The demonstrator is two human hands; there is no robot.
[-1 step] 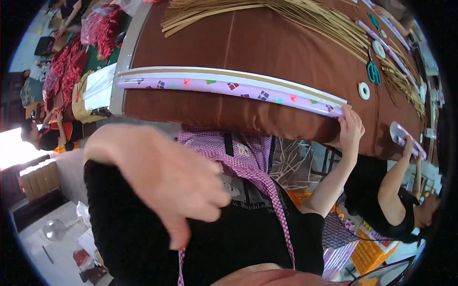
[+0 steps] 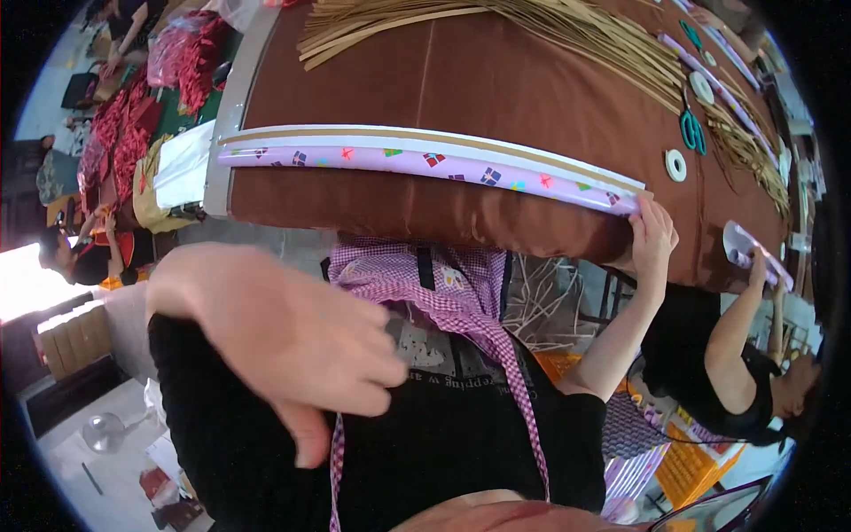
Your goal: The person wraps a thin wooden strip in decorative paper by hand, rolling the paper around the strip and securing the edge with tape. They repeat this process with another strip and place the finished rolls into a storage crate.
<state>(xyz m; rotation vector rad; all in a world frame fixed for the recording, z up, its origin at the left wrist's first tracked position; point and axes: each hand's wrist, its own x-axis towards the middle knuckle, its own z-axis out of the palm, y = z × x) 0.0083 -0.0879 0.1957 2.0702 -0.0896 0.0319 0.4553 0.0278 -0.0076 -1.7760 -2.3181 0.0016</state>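
A long roll of lilac wrapping paper (image 2: 372, 164) with small coloured gift prints lies along the near side of the brown-covered table (image 2: 355, 93). Its white edge faces away from me, and a thin brown strip (image 2: 399, 137) runs along that edge. My right hand (image 2: 654, 232) grips the roll's right end, fingers closed over it where the strip also ends. Held in front of my black shirt, my left hand (image 2: 297, 341) is away from the table. Its fingers are bent and its thumb points down, apart from them; nothing shows in it, though the palm is hidden.
A bundle of brown strips (image 2: 532, 31) crosses the table's far side. On the right lie teal-handled scissors (image 2: 692, 131) and a white tape roll (image 2: 675, 165). A co-worker (image 2: 753, 372) at the right handles another lilac piece (image 2: 753, 253). Orange crates (image 2: 687, 465) stand below.
My left hand has moved slightly left and down, toward my body. My right hand stays on the end of the wrapping paper roll.
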